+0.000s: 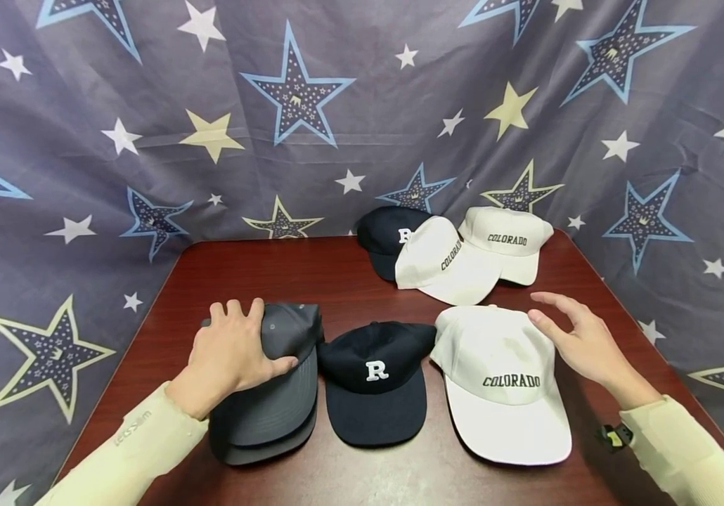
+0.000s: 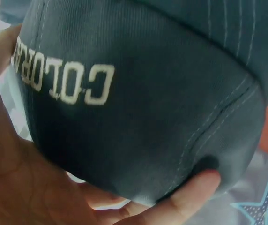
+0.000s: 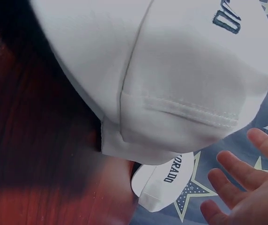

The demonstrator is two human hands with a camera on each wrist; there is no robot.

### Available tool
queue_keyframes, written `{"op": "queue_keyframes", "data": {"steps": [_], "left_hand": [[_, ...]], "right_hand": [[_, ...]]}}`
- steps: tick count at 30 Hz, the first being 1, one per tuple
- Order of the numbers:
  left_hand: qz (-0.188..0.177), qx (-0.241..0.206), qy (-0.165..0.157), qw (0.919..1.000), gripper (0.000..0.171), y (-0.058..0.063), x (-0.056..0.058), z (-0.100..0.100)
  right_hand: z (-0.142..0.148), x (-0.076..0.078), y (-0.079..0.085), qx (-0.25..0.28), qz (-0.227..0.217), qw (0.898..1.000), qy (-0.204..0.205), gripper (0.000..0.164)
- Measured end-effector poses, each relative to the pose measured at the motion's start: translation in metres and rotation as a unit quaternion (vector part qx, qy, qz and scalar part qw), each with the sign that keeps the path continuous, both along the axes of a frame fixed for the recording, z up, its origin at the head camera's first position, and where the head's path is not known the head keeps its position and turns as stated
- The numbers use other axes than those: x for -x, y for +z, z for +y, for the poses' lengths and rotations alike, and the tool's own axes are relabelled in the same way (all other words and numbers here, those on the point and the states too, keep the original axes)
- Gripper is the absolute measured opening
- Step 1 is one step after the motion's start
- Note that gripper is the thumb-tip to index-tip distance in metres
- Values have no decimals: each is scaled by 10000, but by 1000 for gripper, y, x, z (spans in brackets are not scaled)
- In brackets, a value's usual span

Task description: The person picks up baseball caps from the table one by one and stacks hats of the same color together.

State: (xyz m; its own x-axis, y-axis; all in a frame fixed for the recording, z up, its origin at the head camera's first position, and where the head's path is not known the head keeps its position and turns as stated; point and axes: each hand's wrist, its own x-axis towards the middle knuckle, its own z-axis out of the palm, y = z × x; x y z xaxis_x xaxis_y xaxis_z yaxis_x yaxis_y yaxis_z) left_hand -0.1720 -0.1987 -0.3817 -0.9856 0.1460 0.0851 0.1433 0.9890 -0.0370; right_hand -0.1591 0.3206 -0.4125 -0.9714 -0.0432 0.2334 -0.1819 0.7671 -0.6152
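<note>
At the front left of the table are two stacked dark grey caps, the upper grey cap over a lower cap whose brim shows beneath. My left hand grips the upper cap's crown, thumb toward the brim and fingers around the other side. Pale "COLORADO" lettering shows on its front in the left wrist view. A navy cap with a white R lies in the middle. Beside the front white COLORADO cap, my right hand hovers with extended fingers, apart from it and holding nothing.
Toward the back right of the reddish-brown table sit another navy cap, a tilted white cap overlapping it, and a second white COLORADO cap. A star-patterned grey curtain hangs behind and around the table.
</note>
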Motion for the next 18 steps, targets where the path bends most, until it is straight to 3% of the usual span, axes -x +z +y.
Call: {"op": "queue_keyframes", "data": {"steps": [11,18], "left_hand": [[218,-263,-194,9992,132,-33,7,-8],[373,-439,-174,9982,145,-40,10,-11]], "right_hand": [[-1,1,-1,26,27,10000,15,50],[-2,1,-2,79,41,10000,17,50]]}}
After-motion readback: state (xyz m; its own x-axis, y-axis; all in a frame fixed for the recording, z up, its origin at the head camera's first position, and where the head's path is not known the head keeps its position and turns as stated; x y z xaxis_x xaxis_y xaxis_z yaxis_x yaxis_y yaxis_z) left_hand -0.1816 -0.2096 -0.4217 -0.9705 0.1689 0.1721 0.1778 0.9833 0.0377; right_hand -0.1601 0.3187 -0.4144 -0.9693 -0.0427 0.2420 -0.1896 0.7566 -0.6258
